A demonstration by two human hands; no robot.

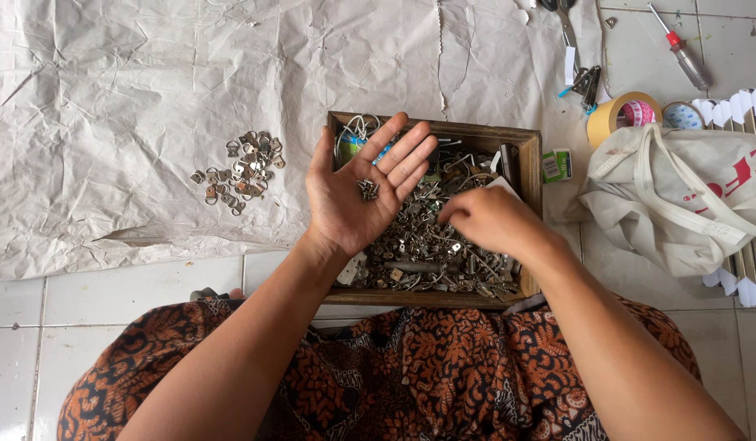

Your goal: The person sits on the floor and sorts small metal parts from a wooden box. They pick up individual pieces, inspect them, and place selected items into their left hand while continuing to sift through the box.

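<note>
A wooden box (531, 163) full of small metal hardware pieces (427, 249) sits on the tiled floor in front of my lap. My left hand (362, 192) hovers palm up over the box's left side, fingers spread, with a few small metal pieces (367, 189) resting on the palm. My right hand (488, 220) is down in the box, fingers curled among the hardware, its fingertips touching a small silver hanger (455, 247). To the left, a sorted pile of small metal hangers (239, 171) lies on crumpled white paper (133, 106).
At right lie a white cloth bag (680, 192), tape rolls (623, 114), a small green box (557, 165), a red-handled screwdriver (680, 51) and scissors (567, 24). A folded white slatted piece (749, 196) sits at the far right. Patterned brown fabric (411, 376) covers my lap.
</note>
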